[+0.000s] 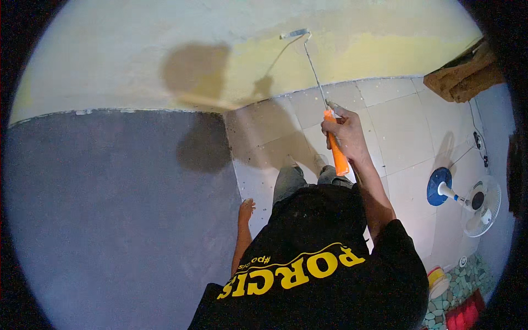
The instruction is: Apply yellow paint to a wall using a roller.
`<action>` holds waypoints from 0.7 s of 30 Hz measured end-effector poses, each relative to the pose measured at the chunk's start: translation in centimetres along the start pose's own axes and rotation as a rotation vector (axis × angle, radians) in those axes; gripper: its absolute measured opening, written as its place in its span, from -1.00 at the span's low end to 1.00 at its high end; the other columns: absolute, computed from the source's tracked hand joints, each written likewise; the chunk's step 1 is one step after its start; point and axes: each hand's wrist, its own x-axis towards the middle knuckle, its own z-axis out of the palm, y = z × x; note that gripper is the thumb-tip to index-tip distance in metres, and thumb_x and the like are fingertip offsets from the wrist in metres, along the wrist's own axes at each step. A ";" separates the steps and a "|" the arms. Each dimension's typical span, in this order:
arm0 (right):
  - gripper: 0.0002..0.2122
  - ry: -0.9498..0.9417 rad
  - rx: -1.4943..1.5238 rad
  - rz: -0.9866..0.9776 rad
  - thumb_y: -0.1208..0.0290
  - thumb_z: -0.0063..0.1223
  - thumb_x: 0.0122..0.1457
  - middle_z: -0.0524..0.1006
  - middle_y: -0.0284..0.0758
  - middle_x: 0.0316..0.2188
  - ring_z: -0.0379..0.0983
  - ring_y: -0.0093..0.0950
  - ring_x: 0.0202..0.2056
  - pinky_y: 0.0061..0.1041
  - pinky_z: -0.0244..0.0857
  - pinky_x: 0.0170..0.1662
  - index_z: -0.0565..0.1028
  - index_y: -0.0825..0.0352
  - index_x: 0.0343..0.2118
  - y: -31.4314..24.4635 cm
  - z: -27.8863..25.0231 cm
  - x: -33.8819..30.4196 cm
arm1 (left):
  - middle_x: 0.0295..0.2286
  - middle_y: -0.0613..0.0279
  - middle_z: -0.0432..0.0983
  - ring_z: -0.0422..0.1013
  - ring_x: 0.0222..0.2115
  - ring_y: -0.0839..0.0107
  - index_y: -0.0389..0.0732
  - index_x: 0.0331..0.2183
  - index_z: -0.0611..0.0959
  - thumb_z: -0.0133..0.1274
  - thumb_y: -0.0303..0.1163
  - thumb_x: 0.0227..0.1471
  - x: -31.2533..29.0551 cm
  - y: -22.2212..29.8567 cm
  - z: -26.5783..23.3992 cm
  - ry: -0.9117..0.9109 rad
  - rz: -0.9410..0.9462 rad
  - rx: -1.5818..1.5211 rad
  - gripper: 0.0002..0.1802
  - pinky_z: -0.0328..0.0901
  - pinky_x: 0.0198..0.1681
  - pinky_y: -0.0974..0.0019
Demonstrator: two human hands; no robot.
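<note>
My right hand [347, 132] is wrapped around the orange handle [337, 151] of a small paint roller. From the handle a thin metal rod runs up to the narrow roller head [295, 33], which is at the pale wall [352, 55] ahead. The shadow of the rod meets the head there, so it is touching the wall or very near it. Low at my left side hangs my left hand [247, 208], fingers loosely bent, with nothing visible in it. It is close to the grey-blue wall [121, 203].
Cream floor tiles [404, 129] run along the wall's foot. To the right stand a fan [483, 206] with a blue base and a cable on the floor. Brown cloth [467, 74] hangs at the far right. A red item [465, 315] lies by the green stone-patterned floor [459, 280] at lower right.
</note>
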 end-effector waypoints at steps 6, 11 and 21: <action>-0.64 0.067 -0.050 0.169 0.53 0.12 0.00 0.42 -0.37 -0.66 0.35 -0.55 -0.75 -0.54 0.27 -0.69 0.49 0.56 -0.11 1.0 0.8 4.0 | -0.37 0.23 0.59 0.45 -0.50 0.49 -0.25 -0.08 0.58 0.05 -0.04 0.18 0.0 -0.4 0.1 -0.020 -0.074 0.073 -0.53 0.30 -0.52 0.37; -0.47 -0.017 -0.033 0.090 0.56 0.08 0.00 0.42 -0.38 -0.66 0.34 -0.56 -0.75 -0.55 0.26 -0.68 0.38 0.52 0.12 -0.9 0.2 -0.4 | -0.29 0.23 0.57 0.49 -0.35 0.45 -0.27 -0.08 0.57 0.06 -0.08 0.18 0.1 -1.4 -0.8 0.026 -0.065 -0.074 -0.54 0.33 -0.42 0.37; -0.39 0.023 0.032 0.161 0.55 0.07 0.00 0.43 -0.38 -0.64 0.35 -0.56 -0.73 -0.53 0.28 -0.68 0.29 0.53 0.20 -0.3 3.0 4.3 | -0.30 0.20 0.57 0.50 -0.31 0.40 -0.28 -0.07 0.56 0.03 -0.08 0.19 -1.3 -0.3 0.8 0.011 -0.045 0.115 -0.53 0.35 -0.36 0.34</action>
